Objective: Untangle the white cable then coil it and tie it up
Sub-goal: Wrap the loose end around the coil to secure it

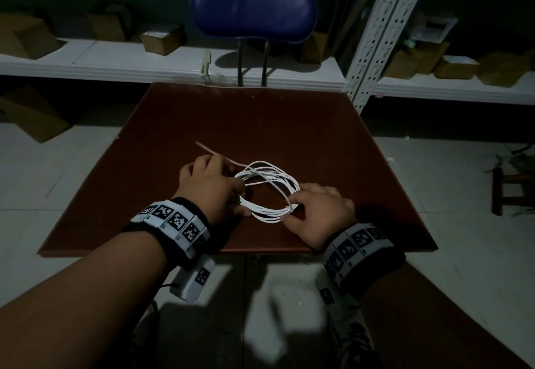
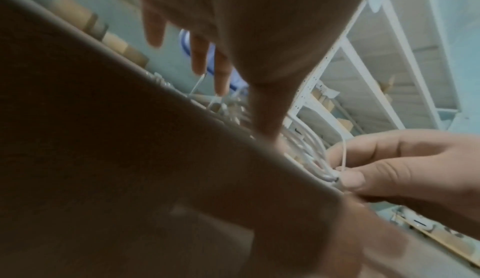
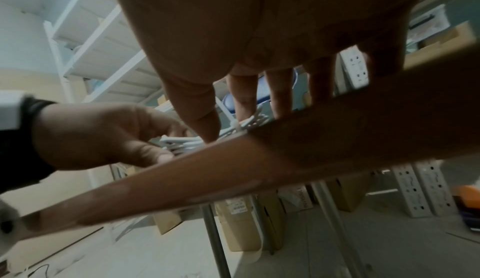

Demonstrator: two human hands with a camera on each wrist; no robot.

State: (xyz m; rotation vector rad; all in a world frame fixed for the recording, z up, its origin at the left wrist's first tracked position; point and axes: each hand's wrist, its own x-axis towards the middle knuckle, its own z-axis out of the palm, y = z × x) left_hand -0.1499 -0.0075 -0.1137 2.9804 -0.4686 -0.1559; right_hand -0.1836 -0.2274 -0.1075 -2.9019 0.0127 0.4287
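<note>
Fingers of your right hand [image 1: 318, 212] are pinching the near right side of the white cable [image 1: 269, 189] coil, thumb and forefinger pressed together on a thin tie strand [image 2: 344, 155] that is rising from the bundled turns. Your left hand [image 1: 210, 186] is resting on the coil's left side, its fingers [image 2: 198, 55] lying fairly straight and spread over the loops while the thumb is bearing down on the turns; whether it is actually gripping them you cannot tell from these views. The coil is lying flat on the brown bench [image 1: 347, 142], near its front edge, with one loose tail [image 1: 207, 148] running out to the far left past your left hand.

You are probably at the tying stage, so keep the left hand pinning the turns while the right is working the strand round them. Gather every loop inside the wrap before tightening; several are fanning apart on the far side. Pull snugly, not hard, since a thin cable is likely to kink. Tuck in that loose tail as well.
</note>
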